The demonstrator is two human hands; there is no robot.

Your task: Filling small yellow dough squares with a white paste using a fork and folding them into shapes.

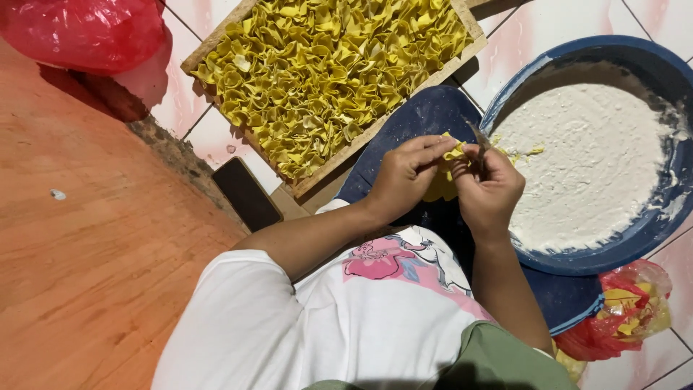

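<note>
The left hand (404,177) and right hand (489,189) meet above the lap, fingers pinched shut on a yellow wrapper (450,155) held between them. The right hand also grips a thin stick (478,139). Most of the wrapper is hidden by fingers. The basin (653,224) of flour (592,166) sits just beside the right hand; the tray (375,137) is cut off at top.

Tiled floor (527,32), white with pink streaks, is carrying everything here. A wooden tray (473,32) heaped with folded yellow dough pieces is lying on it at a slant. Just right, a blue basin (570,263) holding white flour is sitting on the tiles. A dark flat phone (247,193) is resting near the tray's lower corner. A red bag (83,32) is slumping far left; a small red-and-yellow packet (632,307) is lying beneath the basin.
</note>
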